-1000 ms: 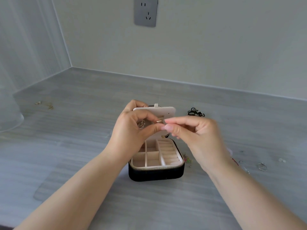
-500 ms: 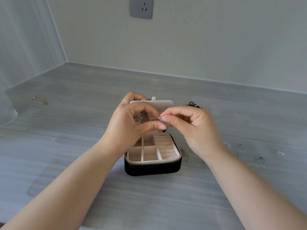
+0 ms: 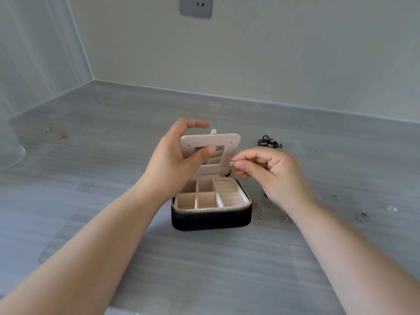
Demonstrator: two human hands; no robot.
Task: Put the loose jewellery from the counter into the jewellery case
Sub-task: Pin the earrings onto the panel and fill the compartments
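Grey surface [image 3: 113,178] with an open jewellery case [image 3: 211,219] at centre frame, packing barely begun.
The case's lid [image 3: 231,144] is gripped by the left hand [image 3: 175,160]; a small stud [image 3: 231,163] is pinched by the right hand [image 3: 272,173] beside the lid. Compartments [image 3: 206,198] appear empty. Left to be gathered: black piece [image 3: 269,142] upper right, gold chain [image 3: 61,135] upper left, ring [image 3: 363,217] at right.

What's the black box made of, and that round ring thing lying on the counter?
The jewellery case looks like black fabric, maybe velvet: matte, soft-looking sides, with a shiny gold-coloured zip. The ring looks like thin silvery metal, since it glints, but it is too small to be sure.
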